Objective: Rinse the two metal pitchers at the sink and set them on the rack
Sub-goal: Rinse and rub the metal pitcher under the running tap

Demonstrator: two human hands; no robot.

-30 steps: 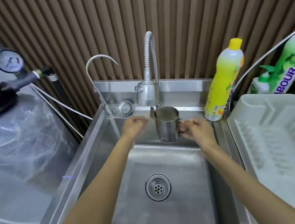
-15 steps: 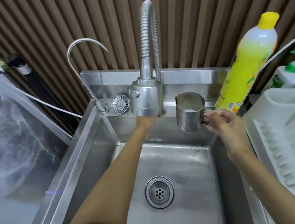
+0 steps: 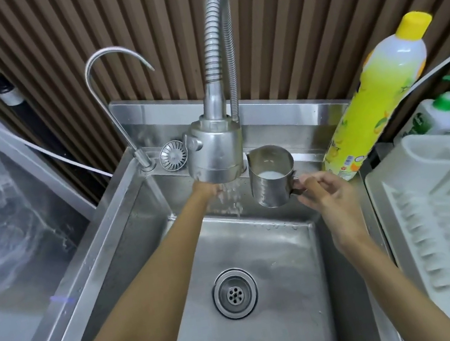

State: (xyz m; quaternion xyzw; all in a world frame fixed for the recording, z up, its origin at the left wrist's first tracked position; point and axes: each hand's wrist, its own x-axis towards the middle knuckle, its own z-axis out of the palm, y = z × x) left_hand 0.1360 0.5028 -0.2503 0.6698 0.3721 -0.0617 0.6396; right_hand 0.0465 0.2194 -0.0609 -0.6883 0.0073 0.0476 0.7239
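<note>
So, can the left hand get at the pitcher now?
Probably yes: the left hand sits under the spray head, the pitcher hangs just beside it from the right hand, and only falling water lies between.

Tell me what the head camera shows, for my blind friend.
A right hand holds a small steel pitcher by its handle beside water spraying from a silver spring tap into a steel sink. The left hand reaches under the tap head; a white plastic dish rack sits on the right.
</note>
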